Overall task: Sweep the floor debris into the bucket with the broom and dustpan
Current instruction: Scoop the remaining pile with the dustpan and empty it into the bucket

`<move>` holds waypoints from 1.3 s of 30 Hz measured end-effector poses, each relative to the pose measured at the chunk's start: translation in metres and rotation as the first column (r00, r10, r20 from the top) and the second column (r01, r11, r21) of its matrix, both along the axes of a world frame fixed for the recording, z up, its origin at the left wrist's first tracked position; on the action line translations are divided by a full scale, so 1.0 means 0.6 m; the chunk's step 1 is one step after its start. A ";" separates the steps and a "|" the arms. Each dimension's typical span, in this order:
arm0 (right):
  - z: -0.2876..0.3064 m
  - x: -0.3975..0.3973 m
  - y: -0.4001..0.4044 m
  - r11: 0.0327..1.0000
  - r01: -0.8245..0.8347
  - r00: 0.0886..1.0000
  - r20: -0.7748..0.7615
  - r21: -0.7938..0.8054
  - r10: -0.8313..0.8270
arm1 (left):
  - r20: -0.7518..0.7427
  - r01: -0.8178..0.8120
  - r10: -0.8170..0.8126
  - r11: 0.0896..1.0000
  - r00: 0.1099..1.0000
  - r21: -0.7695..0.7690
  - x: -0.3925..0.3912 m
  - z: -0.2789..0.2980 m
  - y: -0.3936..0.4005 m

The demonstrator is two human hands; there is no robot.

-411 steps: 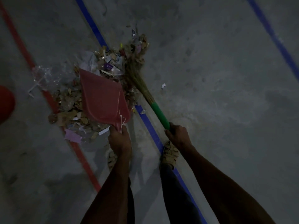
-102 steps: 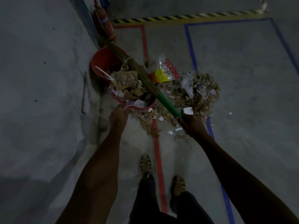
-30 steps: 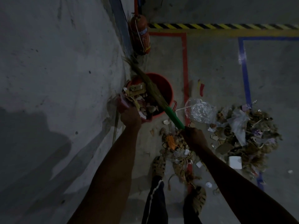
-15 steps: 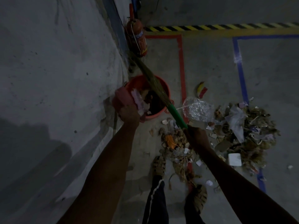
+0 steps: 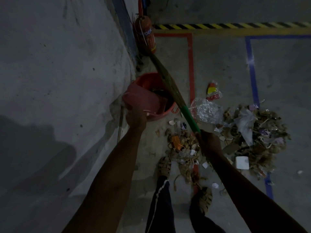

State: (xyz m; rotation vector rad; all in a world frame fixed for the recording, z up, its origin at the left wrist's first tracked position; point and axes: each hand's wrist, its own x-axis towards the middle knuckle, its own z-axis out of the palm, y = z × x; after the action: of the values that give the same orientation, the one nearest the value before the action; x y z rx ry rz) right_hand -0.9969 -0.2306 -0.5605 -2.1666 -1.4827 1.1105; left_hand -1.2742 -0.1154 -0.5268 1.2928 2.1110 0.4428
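Gripping the dustpan [image 5: 141,100] handle, your left hand [image 5: 136,117] tips it over the bucket [image 5: 165,113] by the wall; your right hand [image 5: 209,142], arm outstretched, clasps the broom [image 5: 175,93] above the debris [image 5: 252,137].

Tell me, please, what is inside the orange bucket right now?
The tipped dustpan covers the near side of the bucket; beyond it, only a dark interior shows. Any debris there cannot be made out.

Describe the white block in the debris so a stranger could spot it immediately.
Find the big debris pile on the right, beside the blue floor line. At the pile's near edge lies the white block: the only clean, squarish piece among brown scraps.
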 end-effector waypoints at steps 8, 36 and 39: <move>0.046 0.065 -0.108 0.998 -0.042 0.997 -0.061 0.046 0.044 | -0.078 -0.119 0.109 0.983 0.991 -0.136 0.044 0.023 -0.183; -0.019 0.010 -0.542 0.973 -0.211 0.972 -0.122 -0.096 0.199 | -0.037 -0.414 0.417 0.879 0.908 -0.238 0.039 -0.095 -0.871; -0.055 -0.020 -0.543 0.952 -0.251 0.966 -0.113 -0.173 0.234 | 0.008 -0.408 0.424 0.876 0.906 -0.257 0.004 -0.117 -0.905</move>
State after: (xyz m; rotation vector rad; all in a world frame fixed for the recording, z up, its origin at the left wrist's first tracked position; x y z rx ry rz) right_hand -1.0089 -0.5565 -0.5933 -2.0565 -1.6998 1.4646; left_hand -1.2716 -0.6586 -0.5970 0.6678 2.3042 0.3716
